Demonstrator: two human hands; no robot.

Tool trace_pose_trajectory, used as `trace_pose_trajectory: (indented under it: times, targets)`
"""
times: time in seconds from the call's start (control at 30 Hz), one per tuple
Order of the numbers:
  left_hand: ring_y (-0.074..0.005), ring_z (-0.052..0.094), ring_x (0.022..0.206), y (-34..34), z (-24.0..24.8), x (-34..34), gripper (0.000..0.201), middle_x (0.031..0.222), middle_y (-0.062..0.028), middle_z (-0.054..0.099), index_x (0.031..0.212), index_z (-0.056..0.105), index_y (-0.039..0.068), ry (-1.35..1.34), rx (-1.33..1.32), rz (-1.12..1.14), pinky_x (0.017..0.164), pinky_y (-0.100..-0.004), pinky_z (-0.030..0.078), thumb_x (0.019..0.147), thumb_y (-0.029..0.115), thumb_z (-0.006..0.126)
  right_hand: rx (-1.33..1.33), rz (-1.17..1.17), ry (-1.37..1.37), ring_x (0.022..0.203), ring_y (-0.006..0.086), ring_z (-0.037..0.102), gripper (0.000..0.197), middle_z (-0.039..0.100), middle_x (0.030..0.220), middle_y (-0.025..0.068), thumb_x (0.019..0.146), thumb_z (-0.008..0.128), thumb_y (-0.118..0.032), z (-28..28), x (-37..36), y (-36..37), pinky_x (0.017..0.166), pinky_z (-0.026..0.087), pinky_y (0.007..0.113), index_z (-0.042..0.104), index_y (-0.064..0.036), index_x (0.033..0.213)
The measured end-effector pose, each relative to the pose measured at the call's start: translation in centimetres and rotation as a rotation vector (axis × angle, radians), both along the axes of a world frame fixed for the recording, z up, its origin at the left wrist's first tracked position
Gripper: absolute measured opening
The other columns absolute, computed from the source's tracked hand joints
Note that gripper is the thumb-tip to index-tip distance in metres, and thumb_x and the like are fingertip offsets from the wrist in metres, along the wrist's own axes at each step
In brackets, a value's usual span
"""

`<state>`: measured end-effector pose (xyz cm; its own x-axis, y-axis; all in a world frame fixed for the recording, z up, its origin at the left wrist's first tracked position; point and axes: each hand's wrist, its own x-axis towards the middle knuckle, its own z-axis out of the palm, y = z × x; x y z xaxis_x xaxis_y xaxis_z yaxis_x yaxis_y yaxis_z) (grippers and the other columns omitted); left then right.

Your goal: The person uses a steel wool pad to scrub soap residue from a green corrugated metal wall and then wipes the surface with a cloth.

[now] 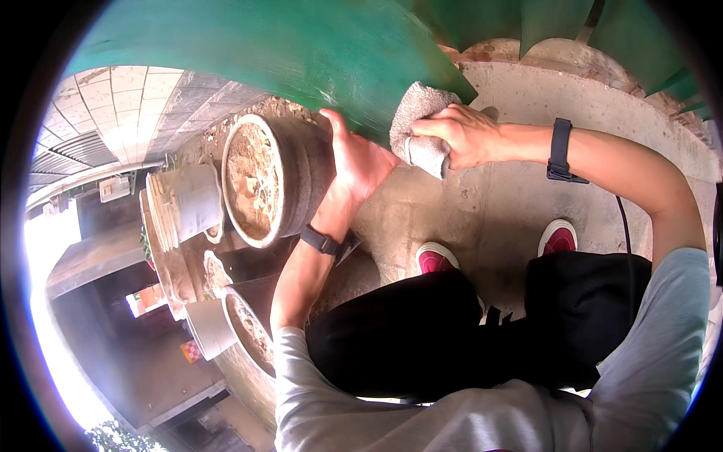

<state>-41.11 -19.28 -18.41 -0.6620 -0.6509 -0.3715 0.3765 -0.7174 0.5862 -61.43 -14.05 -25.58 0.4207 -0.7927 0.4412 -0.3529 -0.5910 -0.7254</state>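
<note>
My right hand (pixel 468 135) is closed round a bunched grey-beige cloth (pixel 422 124). The cloth lies against the lower edge of a large green panel (pixel 301 53), near its pointed corner. Just left of the cloth, my left hand (pixel 364 162) is at the same panel's edge. Its thumb points up over the green surface, while its other fingers are mostly hidden behind the edge. Dark bands circle both wrists.
Left of my left hand stands a large round pot (pixel 256 181) of dry soil, beside a white bucket (pixel 196 203). Another soil-filled pot (pixel 250 331) sits nearer. Concrete ground (pixel 482 203) lies under my red shoes (pixel 559 237). Green sheeting (pixel 625 45) borders the far right.
</note>
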Motion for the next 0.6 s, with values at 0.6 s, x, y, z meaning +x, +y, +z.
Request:
trace_pose_trajectory:
  times: [0.6]
  targets:
    - [-0.0298,0.052,0.136,1.0,0.3,0.0,0.074,0.148,-0.0146,0.051,0.152,0.036,0.005,-0.211,-0.314,-0.129,0.109,-0.0512,0.045,0.105,0.062,0.036,0.092,-0.259,-0.300,0.101,0.0242,0.068,0.051,0.068,0.108,0.0157,0.073,0.074,-0.001,6.8,-1.9,-5.1,0.091,0.052,0.034,0.064,0.0030,0.123]
